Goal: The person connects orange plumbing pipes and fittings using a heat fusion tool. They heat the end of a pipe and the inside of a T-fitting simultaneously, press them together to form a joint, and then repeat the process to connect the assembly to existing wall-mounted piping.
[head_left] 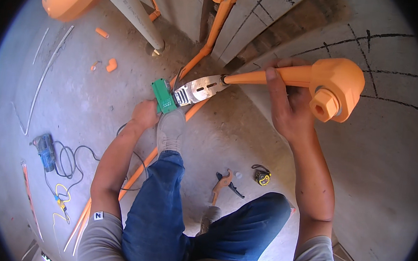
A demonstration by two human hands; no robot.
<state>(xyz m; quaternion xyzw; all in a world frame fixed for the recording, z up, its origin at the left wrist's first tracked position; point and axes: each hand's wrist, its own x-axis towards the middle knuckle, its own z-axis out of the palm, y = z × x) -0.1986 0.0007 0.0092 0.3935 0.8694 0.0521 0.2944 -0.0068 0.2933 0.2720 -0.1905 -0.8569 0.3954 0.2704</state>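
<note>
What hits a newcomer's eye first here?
The bright orange pipe with its bulky elbow fitting, held in the right hand, upper right. Next, the green tool with a metal head, near centre, in the left hand. Then the blue power tool, floor, left.

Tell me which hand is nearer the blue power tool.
Left: the left hand is right of the blue power tool, at the green tool; the right hand is farther right, on the orange pipe.
</note>
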